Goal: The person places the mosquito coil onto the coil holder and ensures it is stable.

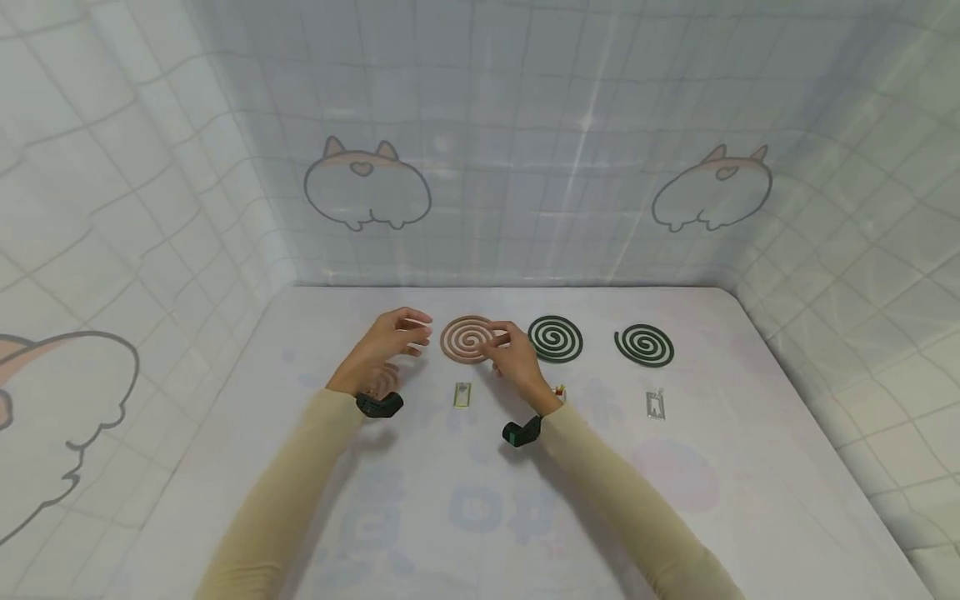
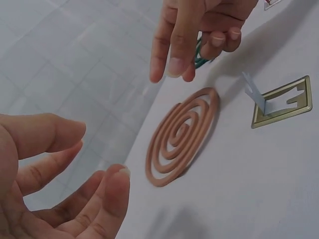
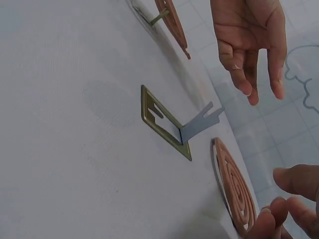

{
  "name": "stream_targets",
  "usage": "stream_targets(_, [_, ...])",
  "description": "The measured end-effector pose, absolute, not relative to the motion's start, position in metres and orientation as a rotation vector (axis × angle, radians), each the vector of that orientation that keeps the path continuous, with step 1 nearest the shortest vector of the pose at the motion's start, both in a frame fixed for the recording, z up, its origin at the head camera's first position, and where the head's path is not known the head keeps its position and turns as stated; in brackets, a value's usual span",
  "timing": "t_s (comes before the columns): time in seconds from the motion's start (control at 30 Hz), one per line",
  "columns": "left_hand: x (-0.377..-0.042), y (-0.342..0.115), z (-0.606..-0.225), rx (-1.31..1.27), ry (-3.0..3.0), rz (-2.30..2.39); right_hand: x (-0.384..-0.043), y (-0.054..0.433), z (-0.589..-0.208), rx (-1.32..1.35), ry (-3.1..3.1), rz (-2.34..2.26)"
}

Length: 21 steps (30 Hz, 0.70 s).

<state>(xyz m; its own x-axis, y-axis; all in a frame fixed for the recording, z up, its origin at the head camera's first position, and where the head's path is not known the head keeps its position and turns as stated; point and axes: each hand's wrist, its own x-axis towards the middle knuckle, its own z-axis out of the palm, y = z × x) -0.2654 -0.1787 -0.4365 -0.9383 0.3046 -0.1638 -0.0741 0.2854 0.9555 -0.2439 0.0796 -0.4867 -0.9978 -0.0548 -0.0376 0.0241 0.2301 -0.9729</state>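
Observation:
A brown mosquito coil (image 1: pixel 467 340) lies flat on the white table between both hands. My left hand (image 1: pixel 392 337) hovers to its left, fingers loosely bent and holding nothing. My right hand (image 1: pixel 516 360) reaches over the coil's right edge in the head view; the left wrist view shows its fingers (image 2: pixel 184 45) loosely extended above the coil, apart from it. In front of the coil stands a gold-coloured metal coil stand (image 3: pixel 167 122) with its forked tab bent up. A second brown coil (image 1: pixel 386 381), partly hidden by my left wrist, sits raised on another stand (image 3: pixel 158 18).
Two green mosquito coils, one just right of my right hand (image 1: pixel 555 338) and one farther right (image 1: pixel 645 345), lie on the table (image 1: pixel 720 500). A silver stand (image 1: pixel 656 405) lies before the far one. Another small stand (image 1: pixel 559 392) is partly hidden by my right wrist. Curtained walls (image 1: pixel 525 167) surround the table.

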Motion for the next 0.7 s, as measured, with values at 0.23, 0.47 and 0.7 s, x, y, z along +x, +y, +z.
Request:
stream_targets(0.23, [-0.274,-0.165,-0.444,0.17,2.259,1.654,-0.251,0.077,-0.493,0.105,2.422,-1.895])
stream_targets(0.47, [-0.284,-0.155,-0.457,0.059,2.234,1.685,-0.258,0.075,-0.498,0.141,2.45,-1.84])
stream_targets(0.7, [-0.29,-0.148,-0.465,-0.058,2.22,1.694,-0.262,0.075,-0.501,0.229,2.47,-1.777])
